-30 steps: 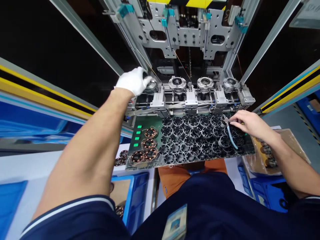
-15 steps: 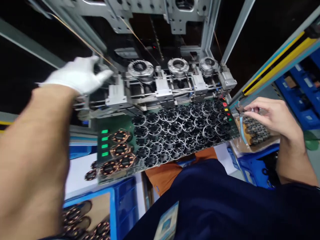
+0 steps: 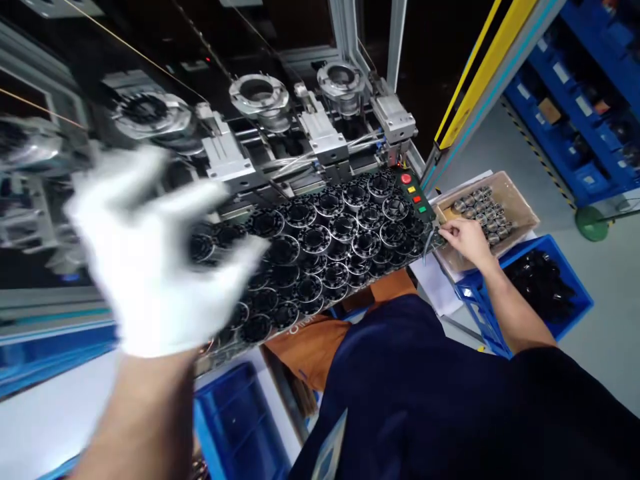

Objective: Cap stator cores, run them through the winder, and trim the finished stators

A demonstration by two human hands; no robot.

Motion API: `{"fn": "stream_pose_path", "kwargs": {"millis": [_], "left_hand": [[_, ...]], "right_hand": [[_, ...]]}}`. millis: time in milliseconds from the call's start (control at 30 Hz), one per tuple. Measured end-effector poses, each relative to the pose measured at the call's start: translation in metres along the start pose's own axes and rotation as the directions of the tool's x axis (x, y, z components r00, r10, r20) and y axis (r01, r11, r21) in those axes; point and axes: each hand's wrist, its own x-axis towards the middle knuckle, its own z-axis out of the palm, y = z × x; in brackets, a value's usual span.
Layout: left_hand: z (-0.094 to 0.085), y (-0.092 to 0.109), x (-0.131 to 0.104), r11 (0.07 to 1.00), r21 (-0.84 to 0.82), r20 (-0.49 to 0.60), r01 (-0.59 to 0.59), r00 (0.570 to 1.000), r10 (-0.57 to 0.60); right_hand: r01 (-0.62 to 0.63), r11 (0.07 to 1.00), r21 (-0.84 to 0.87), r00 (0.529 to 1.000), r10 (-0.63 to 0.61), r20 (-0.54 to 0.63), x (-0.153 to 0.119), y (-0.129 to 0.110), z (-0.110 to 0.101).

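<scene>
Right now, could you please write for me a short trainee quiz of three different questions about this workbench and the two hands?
1. True or false: the left hand wears a white cloth glove.
2. What does the bare right hand reach toward? A) the round red button B) the brown cardboard box of small grey metal parts C) the blue plastic crate of black parts
3. Fill in: the green panel carries many black round ______ parts.

Key: 1 true. 2 B; the hand sits at the box's near edge, with a thin tool that is hard to make out. 3 ring-shaped.
</scene>
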Motion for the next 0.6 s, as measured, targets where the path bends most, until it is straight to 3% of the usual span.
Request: {"fn": "stream_pose_path", "kwargs": {"millis": [33, 100, 200, 300, 433, 533, 600], "left_hand": [[0.011, 0.020, -0.008, 0.987, 0.058, 0.054, -0.153, 0.987, 0.150], [0.036, 0.054, -0.018, 0.958, 0.118, 0.168, -0.263, 0.956, 0.241], [0.072, 0.084, -0.019, 0.964, 0.151, 0.341, -0.221, 0.926, 0.159], [0.091, 0.092, -0.013, 0.977, 0.142, 0.440, -0.157, 0.894, 0.080], [0.089, 0.095, -0.006, 0.978, 0.146, 0.448, -0.151, 0.891, 0.071], [0.069, 0.102, -0.005, 0.989, 0.118, 0.353, -0.086, 0.935, 0.039], [0.049, 0.105, -0.004, 0.997, 0.050, 0.263, 0.056, 0.962, -0.067]], "right_hand": [[-0.006, 1.000, 0.013, 1.000, 0.006, -0.021, 0.002, 0.000, 0.005], [0.010, 0.999, 0.049, 0.998, -0.007, -0.055, 0.005, -0.003, 0.007], [0.084, 0.991, 0.107, 0.992, -0.074, -0.101, 0.005, -0.018, -0.005], [0.179, 0.973, 0.146, 0.968, -0.147, -0.205, -0.002, -0.051, -0.024], [0.435, 0.893, 0.116, 0.879, -0.393, -0.271, -0.008, -0.110, -0.036], [0.583, 0.812, 0.036, 0.796, -0.561, -0.226, -0.002, -0.140, -0.035], [0.599, 0.800, 0.026, 0.787, -0.583, -0.204, 0.001, -0.148, -0.038]]}}
